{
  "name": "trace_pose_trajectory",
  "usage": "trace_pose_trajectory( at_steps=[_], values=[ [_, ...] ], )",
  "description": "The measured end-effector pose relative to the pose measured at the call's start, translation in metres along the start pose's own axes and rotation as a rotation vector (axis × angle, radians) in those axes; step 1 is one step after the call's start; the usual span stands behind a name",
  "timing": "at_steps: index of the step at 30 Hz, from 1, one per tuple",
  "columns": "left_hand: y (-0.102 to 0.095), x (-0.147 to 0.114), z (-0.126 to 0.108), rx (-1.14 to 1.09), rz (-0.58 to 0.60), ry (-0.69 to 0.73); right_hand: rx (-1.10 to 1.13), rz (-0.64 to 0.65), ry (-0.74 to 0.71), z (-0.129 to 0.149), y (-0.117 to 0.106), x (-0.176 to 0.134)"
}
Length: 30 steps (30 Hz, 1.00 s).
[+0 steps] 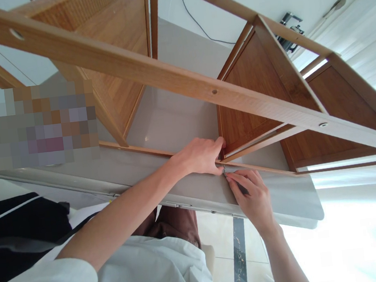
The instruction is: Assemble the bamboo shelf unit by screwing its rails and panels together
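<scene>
A wooden rack (214, 92) with slanted brown panels stands across the grey tabletop (178, 115). My left hand (201, 155) grips its near lower rail, the thumb beside the bottom corner of a middle panel (248, 102). Just right of it, my right hand (251, 190) is closed in a pinch, thumb and forefinger together at the outer side of that rail. Between the two hands a tiny metal piece, apparently a screw (224, 170), sticks out from the rail toward my right fingertips. Its far end is hidden by the fingers.
The rack's long upper rail (153, 74) crosses above both forearms. A black metal device (289, 32) and a thin black cable (200, 26) lie at the back. Pixelation hides an area at left. The table's rounded corner (314, 208) is at right, near white curtains.
</scene>
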<state>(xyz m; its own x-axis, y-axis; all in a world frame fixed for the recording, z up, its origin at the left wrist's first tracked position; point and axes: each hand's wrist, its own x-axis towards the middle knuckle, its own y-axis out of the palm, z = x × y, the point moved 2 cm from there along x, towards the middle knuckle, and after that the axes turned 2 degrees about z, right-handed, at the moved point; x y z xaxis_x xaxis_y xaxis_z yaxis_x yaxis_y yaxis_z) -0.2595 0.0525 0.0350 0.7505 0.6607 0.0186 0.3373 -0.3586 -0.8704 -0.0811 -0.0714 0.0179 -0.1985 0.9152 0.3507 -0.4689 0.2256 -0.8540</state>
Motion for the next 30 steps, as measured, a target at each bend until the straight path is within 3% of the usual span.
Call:
trace_pose_trajectory(
  at_steps=[15, 30],
  values=[
    [0.000, 0.000, -0.001, -0.007, 0.001, -0.010, -0.265, 0.075, -0.160, 0.015, -0.014, 0.011],
    [0.000, 0.001, 0.000, -0.003, -0.011, 0.014, -0.428, 0.145, -0.226, 0.025, -0.017, 0.013]
  ],
)
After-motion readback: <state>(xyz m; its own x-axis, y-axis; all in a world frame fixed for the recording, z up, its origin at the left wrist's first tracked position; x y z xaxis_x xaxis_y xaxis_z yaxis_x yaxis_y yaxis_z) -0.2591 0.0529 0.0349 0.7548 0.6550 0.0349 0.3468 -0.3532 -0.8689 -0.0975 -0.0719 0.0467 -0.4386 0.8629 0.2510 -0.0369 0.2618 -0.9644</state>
